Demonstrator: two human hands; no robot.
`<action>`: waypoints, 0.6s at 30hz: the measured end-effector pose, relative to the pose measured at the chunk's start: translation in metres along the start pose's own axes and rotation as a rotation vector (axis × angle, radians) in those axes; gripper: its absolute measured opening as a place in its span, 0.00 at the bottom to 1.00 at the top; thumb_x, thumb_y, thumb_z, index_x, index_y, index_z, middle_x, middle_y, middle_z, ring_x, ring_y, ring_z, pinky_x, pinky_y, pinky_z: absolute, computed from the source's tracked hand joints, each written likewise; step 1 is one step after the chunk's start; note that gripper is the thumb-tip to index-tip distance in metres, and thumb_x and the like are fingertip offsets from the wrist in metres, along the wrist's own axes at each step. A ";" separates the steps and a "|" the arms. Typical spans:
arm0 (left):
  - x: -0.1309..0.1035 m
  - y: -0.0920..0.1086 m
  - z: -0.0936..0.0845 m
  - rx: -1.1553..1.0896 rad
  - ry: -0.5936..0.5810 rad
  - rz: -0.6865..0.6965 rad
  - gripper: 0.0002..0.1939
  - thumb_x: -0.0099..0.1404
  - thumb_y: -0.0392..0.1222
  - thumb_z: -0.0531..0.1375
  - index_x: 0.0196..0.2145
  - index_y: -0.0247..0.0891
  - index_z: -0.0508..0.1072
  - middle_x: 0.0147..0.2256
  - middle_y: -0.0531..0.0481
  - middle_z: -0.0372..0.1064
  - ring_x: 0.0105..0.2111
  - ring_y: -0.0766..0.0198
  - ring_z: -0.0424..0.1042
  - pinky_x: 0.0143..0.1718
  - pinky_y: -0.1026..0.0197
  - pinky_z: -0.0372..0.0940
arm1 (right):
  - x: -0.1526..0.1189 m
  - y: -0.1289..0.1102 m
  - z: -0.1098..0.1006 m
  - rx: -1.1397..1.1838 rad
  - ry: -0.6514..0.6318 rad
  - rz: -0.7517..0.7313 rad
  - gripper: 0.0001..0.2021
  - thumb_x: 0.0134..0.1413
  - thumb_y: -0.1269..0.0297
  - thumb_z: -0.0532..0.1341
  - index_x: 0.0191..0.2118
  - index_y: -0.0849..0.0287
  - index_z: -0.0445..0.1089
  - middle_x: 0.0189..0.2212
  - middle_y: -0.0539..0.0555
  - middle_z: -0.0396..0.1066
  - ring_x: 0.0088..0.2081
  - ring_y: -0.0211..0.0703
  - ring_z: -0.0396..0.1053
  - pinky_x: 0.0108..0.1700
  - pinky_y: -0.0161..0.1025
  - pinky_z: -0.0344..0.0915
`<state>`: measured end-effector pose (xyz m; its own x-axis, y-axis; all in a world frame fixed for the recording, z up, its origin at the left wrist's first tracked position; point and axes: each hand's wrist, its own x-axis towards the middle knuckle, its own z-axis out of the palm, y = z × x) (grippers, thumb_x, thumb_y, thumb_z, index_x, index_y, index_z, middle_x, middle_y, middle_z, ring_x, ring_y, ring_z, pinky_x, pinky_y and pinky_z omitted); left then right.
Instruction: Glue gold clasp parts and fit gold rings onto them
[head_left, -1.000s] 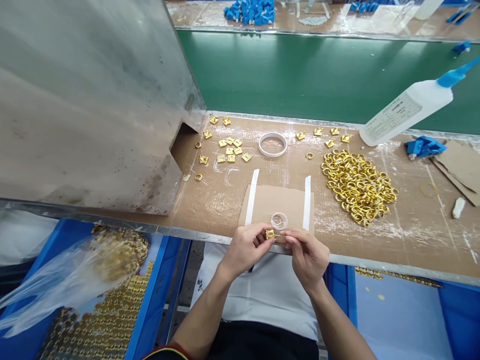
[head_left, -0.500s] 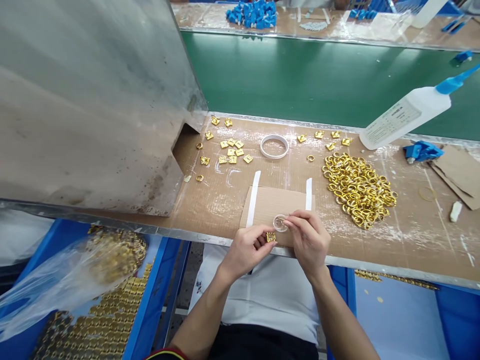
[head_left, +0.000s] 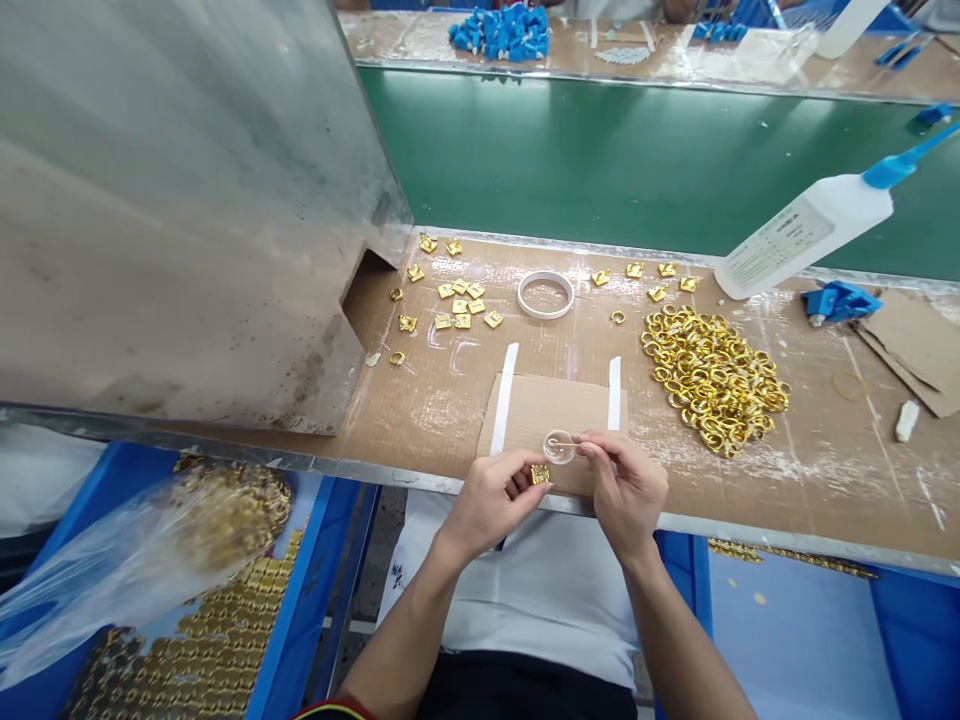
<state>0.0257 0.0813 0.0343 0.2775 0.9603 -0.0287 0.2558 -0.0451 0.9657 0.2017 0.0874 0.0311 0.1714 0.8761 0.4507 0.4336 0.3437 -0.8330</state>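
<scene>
My left hand (head_left: 495, 505) pinches a small gold square-topped piece (head_left: 539, 474) between thumb and fingertips, near the front edge of the bench. Pinched in my right hand (head_left: 628, 490) is a thin stick (head_left: 568, 444), pointing left with its tip at a small round clear dish (head_left: 559, 456). The dish lies at the lower edge of a cardboard pad (head_left: 559, 400) held down by two white strips. Farther back lie several loose gold squares (head_left: 461, 307) and a white ring-shaped roll (head_left: 546, 313). A heap of gold rings (head_left: 716, 385) is to the right of my right hand.
A metal box (head_left: 187, 220) blocks the left side. A white bottle with a blue nozzle (head_left: 806, 235) leans at the back right, near a blue clip-like piece (head_left: 840, 302). Below the bench stand blue bins (head_left: 300, 590), the left one holding gold pieces under plastic film.
My right hand has moved slightly right and turned, and the stick now lies more level with its tip over the dish. My left hand keeps its pinch on the gold piece.
</scene>
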 end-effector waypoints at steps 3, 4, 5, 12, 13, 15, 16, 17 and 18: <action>0.000 0.001 0.001 0.011 0.011 -0.001 0.09 0.63 0.37 0.63 0.41 0.35 0.79 0.23 0.55 0.69 0.19 0.72 0.64 0.20 0.71 0.62 | -0.006 0.003 0.000 0.026 0.035 0.062 0.06 0.65 0.66 0.64 0.36 0.55 0.78 0.31 0.51 0.81 0.31 0.43 0.79 0.35 0.39 0.75; 0.001 0.001 0.001 0.013 0.012 -0.002 0.09 0.63 0.37 0.63 0.41 0.34 0.79 0.23 0.55 0.69 0.19 0.72 0.63 0.20 0.71 0.62 | -0.007 0.004 0.000 0.033 0.043 0.077 0.06 0.64 0.65 0.64 0.36 0.55 0.78 0.31 0.51 0.81 0.31 0.43 0.79 0.35 0.39 0.75; 0.001 0.001 0.001 0.013 0.013 -0.004 0.09 0.63 0.37 0.63 0.41 0.34 0.79 0.23 0.55 0.69 0.18 0.72 0.63 0.20 0.71 0.61 | -0.008 0.005 0.000 0.041 0.052 0.089 0.06 0.64 0.65 0.64 0.36 0.55 0.79 0.31 0.52 0.81 0.31 0.43 0.79 0.35 0.39 0.75; 0.000 0.001 0.001 0.002 0.009 -0.010 0.09 0.63 0.38 0.64 0.41 0.33 0.79 0.23 0.55 0.69 0.19 0.72 0.63 0.20 0.72 0.61 | -0.021 -0.002 0.000 0.205 0.138 0.112 0.05 0.64 0.68 0.64 0.37 0.55 0.78 0.30 0.51 0.81 0.24 0.38 0.75 0.26 0.33 0.72; 0.000 0.001 0.001 0.003 0.008 -0.008 0.09 0.63 0.38 0.63 0.41 0.33 0.79 0.23 0.55 0.70 0.19 0.72 0.64 0.20 0.71 0.61 | -0.024 -0.003 0.000 0.221 0.133 0.105 0.05 0.65 0.68 0.64 0.37 0.55 0.78 0.30 0.51 0.81 0.23 0.37 0.75 0.24 0.32 0.71; 0.000 0.001 0.001 0.004 0.005 -0.003 0.10 0.63 0.38 0.63 0.41 0.33 0.79 0.23 0.54 0.70 0.19 0.72 0.64 0.20 0.71 0.61 | -0.030 -0.004 0.001 0.242 0.103 0.086 0.05 0.65 0.69 0.64 0.37 0.55 0.77 0.30 0.51 0.81 0.22 0.37 0.74 0.22 0.31 0.69; 0.000 0.001 0.001 0.002 0.002 0.000 0.10 0.63 0.38 0.63 0.41 0.33 0.79 0.23 0.54 0.70 0.19 0.72 0.64 0.20 0.71 0.61 | -0.032 -0.004 0.001 0.244 0.084 0.073 0.05 0.65 0.69 0.63 0.37 0.55 0.77 0.31 0.51 0.81 0.23 0.37 0.74 0.22 0.31 0.69; 0.000 0.002 0.001 0.000 -0.001 0.003 0.10 0.63 0.38 0.63 0.41 0.33 0.79 0.23 0.54 0.69 0.19 0.71 0.64 0.20 0.71 0.61 | -0.033 -0.004 0.001 0.241 0.062 0.058 0.05 0.65 0.69 0.63 0.38 0.55 0.77 0.31 0.51 0.81 0.24 0.38 0.75 0.23 0.31 0.70; 0.000 0.002 0.001 -0.002 -0.003 0.006 0.10 0.63 0.38 0.63 0.41 0.33 0.79 0.23 0.54 0.69 0.19 0.71 0.65 0.20 0.71 0.61 | -0.034 -0.003 0.001 0.234 0.043 0.041 0.05 0.65 0.69 0.63 0.38 0.54 0.77 0.31 0.51 0.81 0.26 0.39 0.76 0.24 0.32 0.72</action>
<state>0.0273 0.0811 0.0358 0.2821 0.9591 -0.0239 0.2519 -0.0500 0.9665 0.1936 0.0570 0.0180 0.2239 0.8774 0.4244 0.2100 0.3818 -0.9001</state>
